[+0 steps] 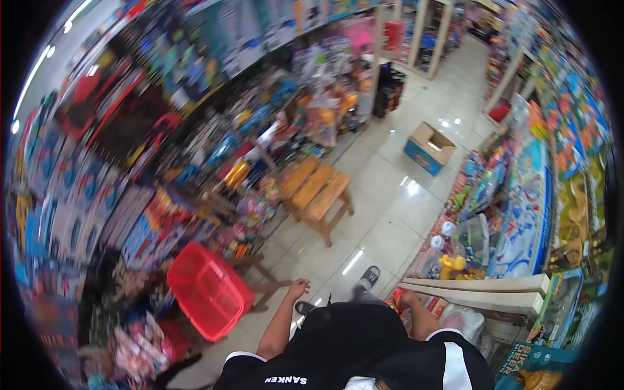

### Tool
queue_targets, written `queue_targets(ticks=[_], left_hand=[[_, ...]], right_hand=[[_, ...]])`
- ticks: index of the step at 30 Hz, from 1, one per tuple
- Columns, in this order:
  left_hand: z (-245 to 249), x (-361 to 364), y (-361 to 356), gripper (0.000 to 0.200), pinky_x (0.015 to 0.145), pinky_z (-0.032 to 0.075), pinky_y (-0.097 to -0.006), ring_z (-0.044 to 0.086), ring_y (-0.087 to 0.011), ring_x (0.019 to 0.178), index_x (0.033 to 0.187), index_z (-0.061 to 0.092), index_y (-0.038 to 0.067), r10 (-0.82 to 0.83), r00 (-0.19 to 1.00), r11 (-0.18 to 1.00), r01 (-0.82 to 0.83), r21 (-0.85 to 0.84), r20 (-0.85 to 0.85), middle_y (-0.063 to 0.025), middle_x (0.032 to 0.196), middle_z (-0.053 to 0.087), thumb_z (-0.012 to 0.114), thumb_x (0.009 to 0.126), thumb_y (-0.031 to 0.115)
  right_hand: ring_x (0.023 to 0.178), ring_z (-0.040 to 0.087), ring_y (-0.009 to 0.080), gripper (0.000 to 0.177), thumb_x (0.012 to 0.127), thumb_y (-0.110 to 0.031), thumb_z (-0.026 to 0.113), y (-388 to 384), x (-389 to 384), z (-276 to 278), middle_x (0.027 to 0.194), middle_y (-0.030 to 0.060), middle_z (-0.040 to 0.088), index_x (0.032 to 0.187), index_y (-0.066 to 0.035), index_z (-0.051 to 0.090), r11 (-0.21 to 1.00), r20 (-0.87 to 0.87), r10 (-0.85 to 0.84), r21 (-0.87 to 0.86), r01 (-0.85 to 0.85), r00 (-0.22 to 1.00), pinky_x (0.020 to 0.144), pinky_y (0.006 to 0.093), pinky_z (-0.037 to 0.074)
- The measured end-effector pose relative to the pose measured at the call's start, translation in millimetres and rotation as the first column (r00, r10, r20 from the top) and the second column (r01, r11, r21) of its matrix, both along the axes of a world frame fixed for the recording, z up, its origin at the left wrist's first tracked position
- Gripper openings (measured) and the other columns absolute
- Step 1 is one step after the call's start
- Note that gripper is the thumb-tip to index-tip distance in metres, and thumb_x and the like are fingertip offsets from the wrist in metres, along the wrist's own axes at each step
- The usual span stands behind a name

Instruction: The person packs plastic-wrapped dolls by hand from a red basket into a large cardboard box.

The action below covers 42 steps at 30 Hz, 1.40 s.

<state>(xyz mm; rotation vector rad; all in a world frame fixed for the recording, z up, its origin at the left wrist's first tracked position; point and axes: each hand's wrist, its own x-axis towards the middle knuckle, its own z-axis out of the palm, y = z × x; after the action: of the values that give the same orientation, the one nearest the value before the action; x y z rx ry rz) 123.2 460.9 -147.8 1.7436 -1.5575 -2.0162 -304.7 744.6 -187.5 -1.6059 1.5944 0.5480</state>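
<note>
Head view, red item [398, 296] at right hand [408, 299], basket [208, 292] near left hand [299, 288]

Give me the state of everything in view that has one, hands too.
Left hand: fingers loosely curled, nothing seen in it.
Right hand: beside something orange-red; can't tell if gripping it.
Red bin: open, no lid on it.
Cardboard box: open, on the floor.
Wooden seat: upright.
Sandals: worn.
Ceiling light: on.
</note>
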Motion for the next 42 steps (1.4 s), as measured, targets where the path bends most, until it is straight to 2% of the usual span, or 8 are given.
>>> queue_targets(ticks=[1,3,4,13,21,26,34,42], left_hand=[[12.9,24.6,14.3,0.035,0.061,0.051,-0.0315,0.064,-0.0175,0.071,0.109,0.061,0.004,0.070,0.997,0.997,-0.070,0.008,0.023,-0.0091,0.096,0.067,0.054,0.089,0.032],[8.1,76.4,49.0,0.034,0.062,0.052,-0.0319,0.064,-0.0178,0.069,0.107,0.062,0.003,0.197,0.980,0.980,-0.199,0.030,0.035,-0.0096,0.094,0.067,0.054,0.089,0.031],[-23.0,110.1,65.4,0.033,0.062,0.053,-0.0316,0.064,-0.0181,0.068,0.106,0.062,0.002,0.183,0.978,0.983,-0.184,-0.003,0.098,-0.0108,0.092,0.067,0.054,0.089,0.030],[-55.0,276.2,229.0,0.038,0.058,0.055,-0.0352,0.068,-0.0248,0.073,0.111,0.059,-0.003,0.514,0.816,0.793,-0.569,0.219,0.264,-0.0169,0.090,0.068,0.056,0.088,0.027],[-51.7,338.1,309.3,0.037,0.064,0.052,-0.0447,0.063,-0.0319,0.096,0.123,0.048,0.005,0.330,0.919,0.759,-0.395,0.517,0.218,-0.0151,0.121,0.058,0.042,0.089,0.017],[-60.6,386.6,265.3,0.039,0.064,0.049,-0.0388,0.065,-0.0273,0.086,0.120,0.052,0.007,0.205,0.974,0.890,-0.227,0.396,0.098,-0.0118,0.118,0.060,0.050,0.090,0.032],[1.6,417.6,138.2,0.037,0.064,0.048,-0.0339,0.066,-0.0212,0.080,0.117,0.054,0.008,0.618,0.763,0.770,-0.636,0.051,0.188,-0.0088,0.102,0.066,0.047,0.091,0.034],[-11.7,515.4,109.8,0.030,0.052,0.043,-0.0325,0.066,-0.0186,0.069,0.111,0.059,0.006,0.504,0.831,0.820,-0.546,0.170,0.234,-0.0084,0.095,0.068,0.049,0.088,0.022]], right_hand=[[0.078,0.068,0.0284,0.033,0.083,-0.039,0.057,20.8,2.7,-55.6,0.088,0.0141,0.069,0.088,-0.008,0.069,0.998,0.006,0.056,0.020,-0.056,0.998,0.064,0.0433,0.054],[0.073,0.068,0.0262,0.031,0.085,-0.032,0.055,4.9,22.8,-146.1,0.087,0.0156,0.069,0.094,-0.005,0.067,0.691,-0.095,-0.722,-0.113,0.714,0.685,0.062,0.0422,0.054],[0.062,0.066,0.0241,0.022,0.085,-0.016,0.052,-27.2,34.9,-67.7,0.080,0.0119,0.068,0.086,0.002,0.066,0.407,0.074,-0.910,0.339,0.848,0.407,0.053,0.0389,0.054],[0.062,0.065,0.0178,0.025,0.085,-0.024,0.053,-195.3,211.1,20.8,0.080,0.0107,0.068,0.094,-0.003,0.064,0.730,0.256,-0.676,0.103,0.676,0.691,0.051,0.0326,0.051],[0.065,0.066,0.0181,0.026,0.085,-0.023,0.052,-232.8,294.7,32.8,0.079,0.0104,0.069,0.097,-0.003,0.065,0.850,0.344,-0.483,-0.035,0.525,0.805,0.053,0.0308,0.051],[0.066,0.067,0.0211,0.029,0.087,-0.024,0.053,-237.6,310.6,49.4,0.087,0.0110,0.070,0.107,-0.005,0.063,0.725,0.271,-0.688,0.196,0.661,0.674,0.055,0.0326,0.053],[0.064,0.069,0.0222,0.027,0.086,-0.020,0.048,-226.6,319.2,-11.3,0.089,0.0114,0.070,0.097,-0.001,0.065,0.866,0.031,-0.408,0.331,0.376,0.913,0.050,0.0349,0.055],[0.062,0.068,0.0203,0.024,0.084,-0.020,0.052,-234.2,376.4,-32.2,0.082,0.0112,0.070,0.094,-0.002,0.064,0.914,0.177,-0.400,0.001,0.407,0.899,0.048,0.0323,0.053]])
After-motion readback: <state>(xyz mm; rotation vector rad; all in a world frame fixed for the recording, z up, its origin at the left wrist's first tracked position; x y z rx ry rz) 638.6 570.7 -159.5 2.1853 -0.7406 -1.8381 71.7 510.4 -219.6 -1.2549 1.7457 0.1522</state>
